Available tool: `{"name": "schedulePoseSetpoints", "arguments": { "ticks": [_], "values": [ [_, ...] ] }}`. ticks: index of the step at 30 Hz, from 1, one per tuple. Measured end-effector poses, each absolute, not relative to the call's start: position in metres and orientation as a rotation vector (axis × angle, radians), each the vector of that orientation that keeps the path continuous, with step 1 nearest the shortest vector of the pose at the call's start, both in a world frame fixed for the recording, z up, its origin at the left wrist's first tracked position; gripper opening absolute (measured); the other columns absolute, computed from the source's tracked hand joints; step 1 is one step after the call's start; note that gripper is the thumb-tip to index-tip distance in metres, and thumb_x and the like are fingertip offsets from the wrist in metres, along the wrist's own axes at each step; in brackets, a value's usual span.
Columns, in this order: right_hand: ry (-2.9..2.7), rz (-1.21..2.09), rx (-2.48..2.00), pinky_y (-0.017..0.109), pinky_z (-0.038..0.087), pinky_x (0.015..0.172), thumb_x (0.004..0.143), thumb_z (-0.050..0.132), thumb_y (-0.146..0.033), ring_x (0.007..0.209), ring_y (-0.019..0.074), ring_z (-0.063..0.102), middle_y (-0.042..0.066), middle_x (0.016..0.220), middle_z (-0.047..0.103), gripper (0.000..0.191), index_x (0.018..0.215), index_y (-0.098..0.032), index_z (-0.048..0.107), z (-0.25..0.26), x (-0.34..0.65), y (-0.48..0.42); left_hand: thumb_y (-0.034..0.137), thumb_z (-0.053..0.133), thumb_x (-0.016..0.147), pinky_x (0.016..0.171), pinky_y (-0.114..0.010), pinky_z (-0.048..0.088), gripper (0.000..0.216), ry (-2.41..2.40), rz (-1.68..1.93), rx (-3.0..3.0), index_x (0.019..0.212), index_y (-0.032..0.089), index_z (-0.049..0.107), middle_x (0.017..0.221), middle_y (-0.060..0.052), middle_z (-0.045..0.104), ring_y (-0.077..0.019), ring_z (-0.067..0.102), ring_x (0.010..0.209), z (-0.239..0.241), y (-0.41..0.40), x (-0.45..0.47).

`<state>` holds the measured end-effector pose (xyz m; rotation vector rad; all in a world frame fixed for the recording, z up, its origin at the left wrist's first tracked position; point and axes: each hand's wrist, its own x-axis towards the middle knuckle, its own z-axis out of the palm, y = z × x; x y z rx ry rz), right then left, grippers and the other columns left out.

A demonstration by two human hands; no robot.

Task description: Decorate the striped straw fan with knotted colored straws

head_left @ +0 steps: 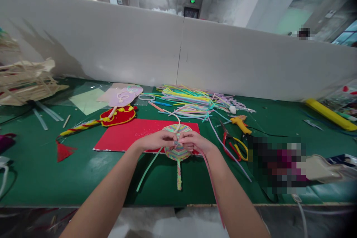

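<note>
A round striped fan (177, 154) in pastel pipe cleaners lies over the near edge of a red board (125, 135), its twisted handle pointing toward me. Above its face my left hand (156, 140) and my right hand (198, 142) meet, fingertips pinched together. From the left hand a green pipe cleaner (147, 174) hangs toward the table. Along my right wrist a pink pipe cleaner (211, 178) trails past the table edge. A cream pipe cleaner (173, 114) curves up behind the fingers. The fingers hide the exact spot where the strands cross.
Loose pipe cleaners (186, 98) are heaped at the back. Red-handled pliers (230, 143) and a yellow glue gun (241, 124) lie right. Left are a red-and-yellow fan (118, 116), a purple fan (122, 98) and a wooden model (28, 81). A white partition (125, 44) stands behind.
</note>
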<state>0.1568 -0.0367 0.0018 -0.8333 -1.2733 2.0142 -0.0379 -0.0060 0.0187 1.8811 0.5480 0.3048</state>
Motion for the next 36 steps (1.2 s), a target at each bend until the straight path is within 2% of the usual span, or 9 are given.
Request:
{"name": "schedulePoseSetpoints", "arguments": {
  "ticks": [4,8,11,21,29,36],
  "values": [
    [-1.219,1.921,-0.852,0.02,0.018,0.039,0.066,0.065,-0.027,0.039,0.0038,0.023,-0.008,0.043,0.034,0.014,0.067,-0.015,0.058,0.0,0.155,-0.036,0.037,0.05,0.076,0.063,-0.021,0.037,0.023,0.601,0.445,1.814,0.074,0.015,0.055,0.071,0.0,0.049,-0.0125,0.045,0.07,0.014,-0.005,-0.036],
    [-1.197,1.813,-0.869,0.02,0.02,0.041,0.069,0.064,-0.03,0.041,0.0051,0.033,-0.006,0.046,0.043,0.016,0.074,-0.015,0.059,0.0,0.153,-0.035,0.035,0.05,0.075,0.062,-0.021,0.037,0.022,0.664,0.598,1.738,0.073,0.014,0.053,0.072,0.0,0.049,-0.0124,0.046,0.07,0.01,-0.003,-0.033],
    [-1.212,1.742,-0.896,0.02,0.022,0.042,0.068,0.064,-0.033,0.041,0.0057,0.038,-0.005,0.048,0.049,0.019,0.072,-0.015,0.057,0.0,0.152,-0.034,0.036,0.05,0.075,0.061,-0.021,0.037,0.023,0.73,0.697,1.727,0.073,0.014,0.053,0.07,0.0,0.05,-0.0121,0.046,0.067,0.008,-0.003,-0.03],
    [-1.152,1.618,-0.953,0.019,0.025,0.042,0.069,0.062,-0.036,0.044,0.0066,0.042,-0.003,0.052,0.053,0.02,0.069,-0.016,0.057,-0.003,0.142,-0.033,0.034,0.046,0.078,0.059,-0.021,0.037,0.022,0.992,1.059,1.733,0.069,0.015,0.051,0.064,0.001,0.049,-0.0113,0.045,0.063,-0.002,-0.009,-0.01],
    [-1.075,1.593,-0.945,0.02,0.02,0.041,0.066,0.064,-0.033,0.041,0.0052,0.037,-0.004,0.049,0.051,0.018,0.067,-0.016,0.059,-0.003,0.146,-0.031,0.036,0.034,0.084,0.064,-0.023,0.037,0.031,0.822,0.966,1.626,0.069,0.015,0.049,0.064,0.001,0.048,-0.0113,0.046,0.065,0.003,-0.001,-0.018],
    [-1.135,1.688,-0.907,0.019,0.019,0.04,0.067,0.063,-0.026,0.042,0.0051,0.038,-0.003,0.047,0.049,0.013,0.066,-0.014,0.059,-0.005,0.148,-0.032,0.037,0.042,0.082,0.063,-0.021,0.036,0.026,0.756,0.733,1.726,0.072,0.014,0.049,0.069,0.002,0.046,-0.0101,0.044,0.067,0.004,0.0,-0.029]
  ]
}}
